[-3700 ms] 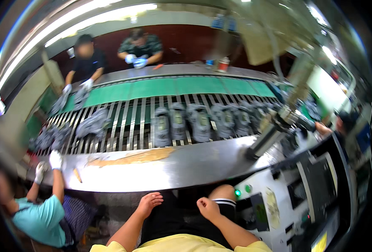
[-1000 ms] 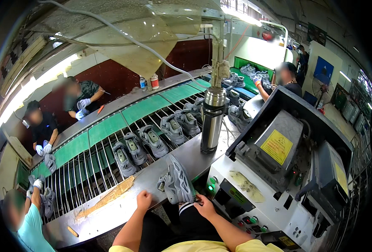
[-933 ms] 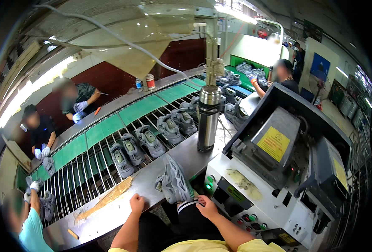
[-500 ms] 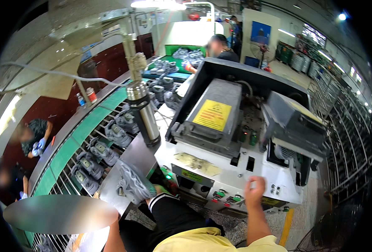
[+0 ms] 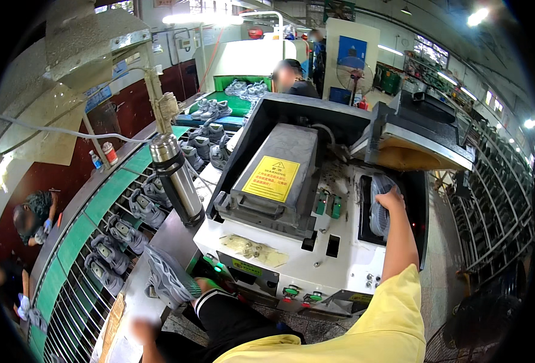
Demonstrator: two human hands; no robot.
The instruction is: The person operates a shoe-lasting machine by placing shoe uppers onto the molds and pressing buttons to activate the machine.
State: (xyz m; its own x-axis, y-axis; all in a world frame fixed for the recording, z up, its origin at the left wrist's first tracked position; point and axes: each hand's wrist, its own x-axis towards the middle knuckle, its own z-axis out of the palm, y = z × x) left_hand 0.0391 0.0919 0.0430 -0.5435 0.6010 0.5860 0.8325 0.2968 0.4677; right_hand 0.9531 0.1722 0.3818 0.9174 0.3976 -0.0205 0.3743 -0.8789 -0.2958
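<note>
My right hand (image 5: pixel 391 198) is closed on a grey sports shoe (image 5: pixel 378 212) that lies in the dark right-hand bay of a white and black machine (image 5: pixel 358 260). Above that bay the hinged lid (image 5: pixel 415 142) stands raised, its tan underside showing. My left hand (image 5: pixel 145 330) is low at the left, by the metal bench; it is too blurred for its fingers to be made out. Another grey shoe (image 5: pixel 168 278) is tilted on the bench edge beside my knee, touched by neither hand.
The machine's left cover (image 5: pixel 273 175), with a yellow label, is down. A steel thermos (image 5: pixel 177 181) stands on the bench (image 5: pixel 177 239). Several grey shoes (image 5: pixel 125 233) line the roller conveyor (image 5: pixel 77 314). Co-workers (image 5: pixel 35 221) are at the left and behind the machine. Metal racks (image 5: pixel 497 199) stand right.
The right lid has swung up, uncovering the bay with the shoe. My right hand has reached forward from the machine's front onto that shoe. The view has shifted right.
</note>
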